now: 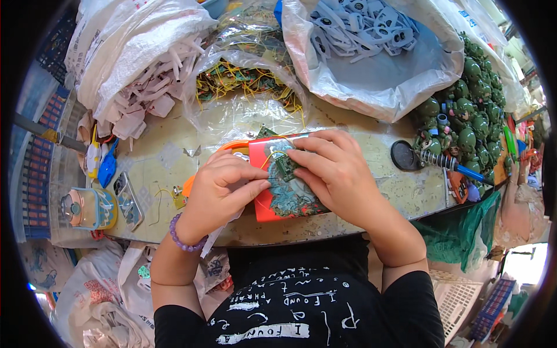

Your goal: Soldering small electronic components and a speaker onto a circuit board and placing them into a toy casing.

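Note:
A red box with a worn, dark-patterned top lies in front of me on the table. Over it, my right hand grips a small green circuit board between thumb and fingers. A thin yellow wire loops up from the board. My left hand is closed, thumb and forefinger pinched just left of the board beside the wire; what sits in the pinch is too small to tell. A white plastic strip shows below the left wrist. Behind the left hand is a rounded orange part, partly covered.
Wired boards fill a clear bag at the back, between sacks of white plastic parts and goggle-like pieces. Green round parts pile up at right, near a screwdriver. A phone and jar stand left.

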`<state>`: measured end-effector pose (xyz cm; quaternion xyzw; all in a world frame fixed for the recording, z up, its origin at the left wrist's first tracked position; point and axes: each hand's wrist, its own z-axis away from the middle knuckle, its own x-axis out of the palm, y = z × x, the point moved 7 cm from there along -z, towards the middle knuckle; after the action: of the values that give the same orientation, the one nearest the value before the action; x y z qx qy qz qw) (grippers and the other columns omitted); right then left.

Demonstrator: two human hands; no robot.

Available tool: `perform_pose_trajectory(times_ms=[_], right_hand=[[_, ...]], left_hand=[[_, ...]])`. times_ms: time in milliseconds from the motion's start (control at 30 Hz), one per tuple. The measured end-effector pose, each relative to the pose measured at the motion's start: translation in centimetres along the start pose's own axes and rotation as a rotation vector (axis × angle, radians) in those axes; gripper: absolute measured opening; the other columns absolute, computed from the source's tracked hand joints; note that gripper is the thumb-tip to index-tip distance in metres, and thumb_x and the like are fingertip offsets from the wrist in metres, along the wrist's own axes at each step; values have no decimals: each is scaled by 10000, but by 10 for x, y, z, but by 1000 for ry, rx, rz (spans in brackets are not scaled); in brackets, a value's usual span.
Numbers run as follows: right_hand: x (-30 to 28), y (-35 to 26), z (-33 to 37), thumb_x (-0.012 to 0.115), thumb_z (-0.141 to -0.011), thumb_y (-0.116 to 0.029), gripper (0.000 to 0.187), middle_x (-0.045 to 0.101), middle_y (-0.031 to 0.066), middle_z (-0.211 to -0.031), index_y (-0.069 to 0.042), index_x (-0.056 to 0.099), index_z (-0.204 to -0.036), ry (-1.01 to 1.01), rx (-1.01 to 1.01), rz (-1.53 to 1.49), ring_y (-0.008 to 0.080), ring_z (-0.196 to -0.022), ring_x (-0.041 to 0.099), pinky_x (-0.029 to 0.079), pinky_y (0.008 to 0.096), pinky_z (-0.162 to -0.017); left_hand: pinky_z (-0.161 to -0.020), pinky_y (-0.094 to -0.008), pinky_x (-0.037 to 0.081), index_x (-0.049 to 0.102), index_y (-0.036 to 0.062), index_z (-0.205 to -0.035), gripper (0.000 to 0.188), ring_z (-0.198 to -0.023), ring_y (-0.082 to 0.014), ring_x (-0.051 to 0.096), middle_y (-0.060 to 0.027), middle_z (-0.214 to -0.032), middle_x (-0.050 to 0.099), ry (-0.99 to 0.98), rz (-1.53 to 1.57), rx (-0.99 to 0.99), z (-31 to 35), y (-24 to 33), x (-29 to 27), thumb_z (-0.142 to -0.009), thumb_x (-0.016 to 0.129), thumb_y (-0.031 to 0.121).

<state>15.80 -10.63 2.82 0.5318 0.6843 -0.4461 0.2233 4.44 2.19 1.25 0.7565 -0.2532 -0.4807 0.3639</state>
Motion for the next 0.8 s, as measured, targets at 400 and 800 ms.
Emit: perform_pose_trajectory(times_ms=[400,800], right_hand=[[-86,82,181,603,-894,-21,152,481,24,-836,-18,498,-1004,1158,625,-343,93,-738,453,399,240,-668],[-174,166,206,622,-929,-231,200,542,-21,-771,-40,607,-984,1017,940,-204,40,-634,457,363,197,-539]], left_hand=[[-811,-373,445,685,66,-776,129,-903,-259,573,-77,-964,621,109,-182,42,5,11,5,-656,716,29],[-934,-415,480,658,34,-780,106,-1112,-352,605,-116,-1095,678,39,-280,245,-4,25,14,-683,696,13]])
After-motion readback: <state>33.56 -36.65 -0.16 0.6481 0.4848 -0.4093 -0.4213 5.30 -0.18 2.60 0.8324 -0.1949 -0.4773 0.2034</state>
